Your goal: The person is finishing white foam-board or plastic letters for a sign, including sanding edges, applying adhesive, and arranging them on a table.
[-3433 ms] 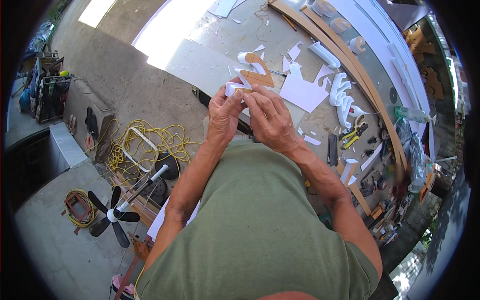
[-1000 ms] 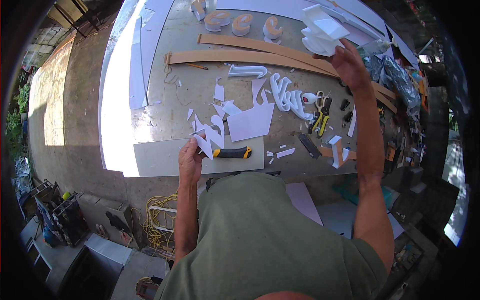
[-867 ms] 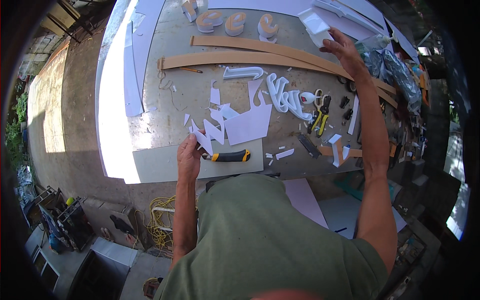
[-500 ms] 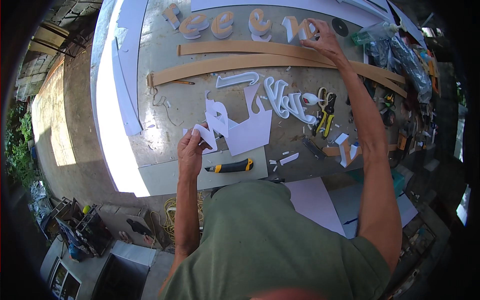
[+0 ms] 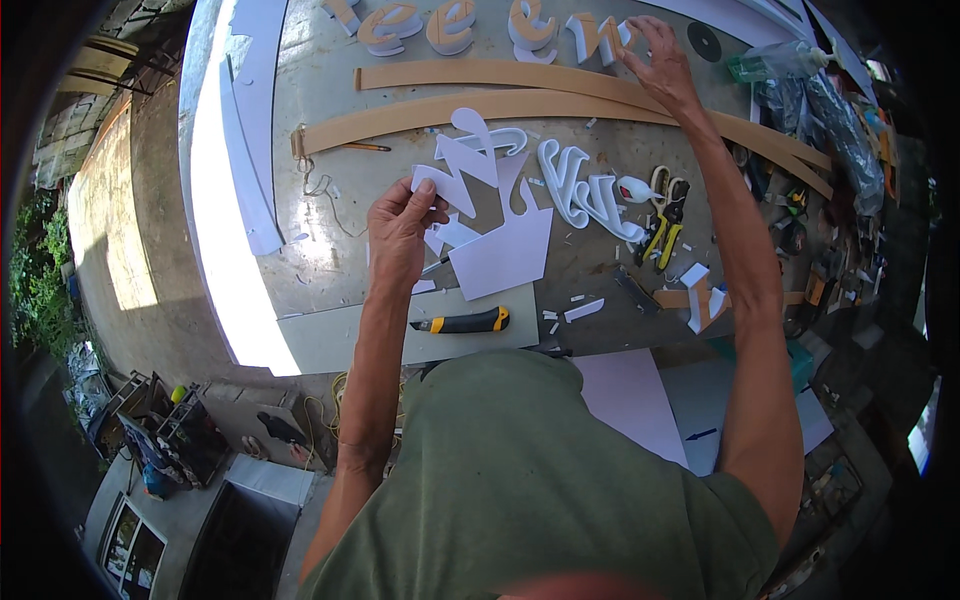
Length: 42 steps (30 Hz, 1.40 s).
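Observation:
My left hand (image 5: 405, 222) pinches one end of a flat white letter-shaped cutout (image 5: 453, 180) between thumb and fingers. The cutout is held above the table, partly covering a white sheet with cut-away shapes (image 5: 505, 255) and a raised white letter form (image 5: 510, 140). Far out on the table, my right hand (image 5: 665, 68) has its fingers apart, beside a raised letter with white sides and a tan face (image 5: 598, 40). Its fingertips are close to that letter's right edge; whether they touch is unclear. More tan-faced letters (image 5: 450, 28) stand in a row to the left.
Two long tan strips (image 5: 480, 105) cross the table. A yellow-black utility knife (image 5: 462, 321) lies near my body. White raised letters (image 5: 585, 195), a small white bottle (image 5: 638, 190), and yellow-handled cutters (image 5: 668, 225) lie mid-table. Plastic-wrapped items (image 5: 825, 125) crowd the right side.
My left hand has lifted the cutout and moved it farther out, turning it upward. My right hand has shifted off the tan-faced letter to its right, with the fingers spreading.

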Tool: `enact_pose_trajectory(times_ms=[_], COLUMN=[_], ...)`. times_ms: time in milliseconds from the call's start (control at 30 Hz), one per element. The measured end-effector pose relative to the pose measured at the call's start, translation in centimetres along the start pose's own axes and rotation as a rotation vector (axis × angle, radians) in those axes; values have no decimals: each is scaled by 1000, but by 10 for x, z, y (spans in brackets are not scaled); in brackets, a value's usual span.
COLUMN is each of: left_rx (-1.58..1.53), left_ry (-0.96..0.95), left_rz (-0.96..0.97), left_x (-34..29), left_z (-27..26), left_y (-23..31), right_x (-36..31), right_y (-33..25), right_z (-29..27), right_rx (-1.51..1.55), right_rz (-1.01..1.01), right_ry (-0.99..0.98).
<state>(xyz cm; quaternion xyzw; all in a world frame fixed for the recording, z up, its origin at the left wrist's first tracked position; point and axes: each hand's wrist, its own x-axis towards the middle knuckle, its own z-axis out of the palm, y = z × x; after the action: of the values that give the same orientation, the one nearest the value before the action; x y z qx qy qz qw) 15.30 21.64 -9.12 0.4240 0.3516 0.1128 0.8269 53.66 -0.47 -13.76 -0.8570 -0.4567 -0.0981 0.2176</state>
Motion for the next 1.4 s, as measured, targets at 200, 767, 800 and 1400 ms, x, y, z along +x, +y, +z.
enact_pose_trajectory(times_ms=[200, 767, 800, 1400], left_rx=[-36, -196, -200, -383], left_ry=[-114, -253, -249, -443], left_rz=[28, 17, 15, 48], left_x=[11, -25, -27, -58], left_z=[25, 48, 47, 27], left_y=[19, 29, 29, 40], right_x=[5, -59, -60, -85], right_y=[-125, -261, -264, -274], right_z=[-102, -137, -137, -120], right_rx=[730, 1112, 1093, 52], right_rz=[368, 699, 713, -456], right_ry=[-594, -481, -450, 85])
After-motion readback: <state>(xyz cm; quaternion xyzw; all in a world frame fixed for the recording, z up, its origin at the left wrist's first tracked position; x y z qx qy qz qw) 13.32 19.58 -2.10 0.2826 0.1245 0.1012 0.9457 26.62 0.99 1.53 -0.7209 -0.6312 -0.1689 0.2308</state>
